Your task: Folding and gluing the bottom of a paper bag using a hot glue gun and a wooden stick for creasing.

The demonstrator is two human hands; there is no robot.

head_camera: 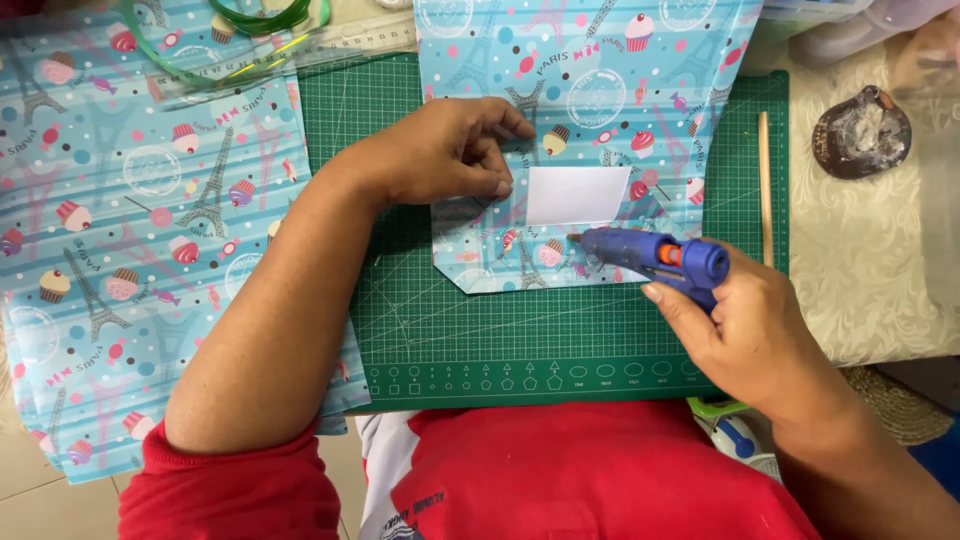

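Observation:
A folded piece of light-blue patterned paper [590, 90] lies on a green cutting mat [520, 340], its lower flaps folded in around a white rectangle [577, 195]. My left hand [455, 150] presses down on the paper's left fold, fingers curled. My right hand [745, 330] grips a blue glue gun [660, 255], its nozzle touching the lower flap just below the white rectangle.
Sheets of the same patterned paper [130, 230] cover the table to the left. A clear ruler [330, 40] and green tape rolls [262, 18] lie at the top. A thin wooden stick [765, 185] rests at the mat's right edge, a small dark dish [862, 132] beyond it.

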